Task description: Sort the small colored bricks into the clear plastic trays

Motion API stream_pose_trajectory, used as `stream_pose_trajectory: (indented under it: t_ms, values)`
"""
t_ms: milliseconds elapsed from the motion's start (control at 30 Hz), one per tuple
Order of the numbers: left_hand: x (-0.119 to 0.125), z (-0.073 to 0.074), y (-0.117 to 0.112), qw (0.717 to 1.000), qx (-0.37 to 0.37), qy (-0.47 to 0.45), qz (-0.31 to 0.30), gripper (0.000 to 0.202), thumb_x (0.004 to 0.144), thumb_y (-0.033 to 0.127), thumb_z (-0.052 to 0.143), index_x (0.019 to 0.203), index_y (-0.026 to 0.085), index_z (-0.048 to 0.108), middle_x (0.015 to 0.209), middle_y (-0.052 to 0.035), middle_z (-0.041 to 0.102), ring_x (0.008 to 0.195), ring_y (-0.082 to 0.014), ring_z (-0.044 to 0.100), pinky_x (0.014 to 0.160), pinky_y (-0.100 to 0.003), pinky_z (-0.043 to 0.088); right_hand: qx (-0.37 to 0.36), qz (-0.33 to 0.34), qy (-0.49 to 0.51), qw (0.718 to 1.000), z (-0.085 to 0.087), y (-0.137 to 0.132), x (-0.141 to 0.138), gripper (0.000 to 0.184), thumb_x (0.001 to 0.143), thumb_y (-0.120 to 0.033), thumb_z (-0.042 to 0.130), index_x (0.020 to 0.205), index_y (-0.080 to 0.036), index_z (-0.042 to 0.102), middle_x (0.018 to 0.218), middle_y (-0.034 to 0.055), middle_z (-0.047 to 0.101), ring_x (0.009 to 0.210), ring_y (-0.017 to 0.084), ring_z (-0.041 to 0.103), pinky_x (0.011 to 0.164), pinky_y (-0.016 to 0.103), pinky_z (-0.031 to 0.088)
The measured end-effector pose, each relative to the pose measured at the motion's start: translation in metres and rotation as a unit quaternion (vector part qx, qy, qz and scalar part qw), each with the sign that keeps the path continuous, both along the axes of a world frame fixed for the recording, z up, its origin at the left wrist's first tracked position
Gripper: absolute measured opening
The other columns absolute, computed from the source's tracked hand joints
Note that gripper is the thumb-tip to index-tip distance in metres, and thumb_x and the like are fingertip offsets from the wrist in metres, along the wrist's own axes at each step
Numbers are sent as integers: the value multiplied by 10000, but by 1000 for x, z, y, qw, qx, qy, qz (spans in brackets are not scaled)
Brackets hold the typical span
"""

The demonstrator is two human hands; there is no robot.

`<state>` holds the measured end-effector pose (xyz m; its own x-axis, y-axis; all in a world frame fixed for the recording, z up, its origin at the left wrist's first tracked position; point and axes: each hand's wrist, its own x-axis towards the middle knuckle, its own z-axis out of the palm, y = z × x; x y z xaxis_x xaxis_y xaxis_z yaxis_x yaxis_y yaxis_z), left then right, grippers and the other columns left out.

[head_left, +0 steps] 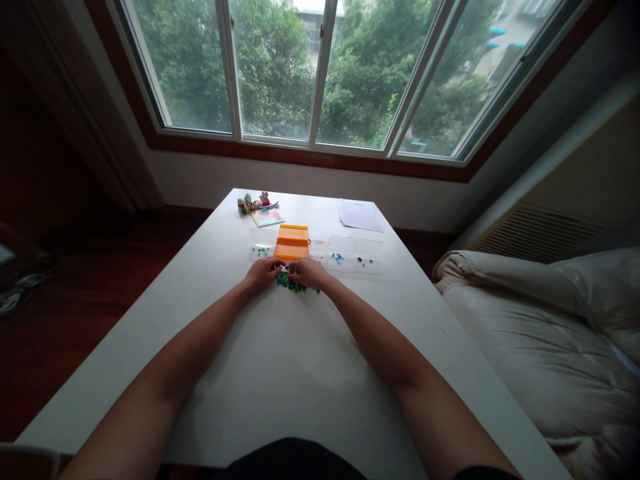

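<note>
A small heap of green and blue bits, like tiny building bricks [295, 287], lies on the white table between my two hands. My left hand [263, 273] is at the heap's left edge, its fingers bent together in a pinch. From the right, my right hand [309, 272] reaches over the heap with its fingertips pinched. Anything between the fingertips is too small to make out. Just beyond the hands stands an open orange box [292, 249]. Clear plastic trays flank it: the left tray [262, 240] holds green bits, and the right tray [345, 245] holds blue ones.
A few dark red bits [364, 260] lie farther right. Small figurines [245, 204] and a coloured booklet [268, 218] sit at the table's far left. White paper [359, 215] lies at the far right. A cushioned sofa [540, 320] stands beside the table [295, 373].
</note>
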<state>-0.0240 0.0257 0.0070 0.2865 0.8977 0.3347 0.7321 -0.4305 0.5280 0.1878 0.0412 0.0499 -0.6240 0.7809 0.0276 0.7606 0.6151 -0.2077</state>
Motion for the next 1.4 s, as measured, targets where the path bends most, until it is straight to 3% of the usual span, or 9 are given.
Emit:
stream_pose_trajectory:
  t_ms: [267, 400, 600, 767, 1100, 1233, 1400]
  values:
    - [0, -1, 1, 1000, 6, -1, -2, 261, 870, 258, 564, 1040, 231, 760, 942, -30, 733, 769, -160, 624, 755, -269, 490, 34, -28, 29, 999, -7, -2, -5, 169, 907, -348, 643, 950, -232, 758, 935, 60, 718, 834, 177, 627, 651, 244, 350]
    - [0, -1, 1, 1000, 2, 0, -2, 253, 871, 260, 573, 1035, 230, 763, 963, -30, 738, 791, -161, 632, 774, -267, 494, 29, -15, 61, 998, -8, 4, 4, 192, 916, -383, 656, 910, -210, 739, 906, 49, 683, 798, 149, 586, 656, 239, 333]
    - [0, 0, 0, 1000, -5, -4, -3, 255, 873, 276, 578, 1039, 226, 765, 956, -33, 738, 772, -157, 622, 752, -264, 489, 25, 5, 136, 990, -7, 14, 20, 120, 904, -281, 677, 902, -166, 708, 838, 16, 635, 747, 113, 520, 673, 220, 329]
    - [0, 1, -1, 1000, 1, 4, -4, 262, 886, 286, 560, 1043, 224, 760, 965, -34, 735, 760, -156, 610, 746, -266, 482, 34, 2, 184, 982, -9, 18, 30, 138, 900, -292, 666, 870, -160, 696, 801, 4, 612, 714, 109, 501, 656, 217, 330]
    - [5, 1, -5, 999, 17, 46, 4, 323, 896, 254, 553, 1160, 255, 740, 1028, -50, 731, 848, -186, 638, 811, -292, 497, 119, -141, 228, 956, -15, 32, 56, 180, 917, -316, 573, 874, -180, 683, 790, 16, 615, 717, 137, 525, 675, 243, 367]
    - [9, 0, -8, 996, 33, 77, 0, 307, 912, 267, 551, 1151, 279, 745, 1093, -52, 724, 957, -206, 643, 879, -306, 490, 118, -204, 213, 948, -20, 39, 62, 196, 919, -328, 560, 903, -179, 686, 817, 27, 644, 740, 150, 555, 695, 255, 381]
    - [9, -1, -8, 995, 38, 93, -6, 290, 916, 269, 552, 1128, 279, 749, 1069, -51, 722, 969, -208, 642, 896, -311, 486, 104, -227, 210, 945, -22, 43, 65, 202, 920, -332, 559, 927, -184, 696, 827, 28, 668, 747, 154, 578, 702, 261, 385]
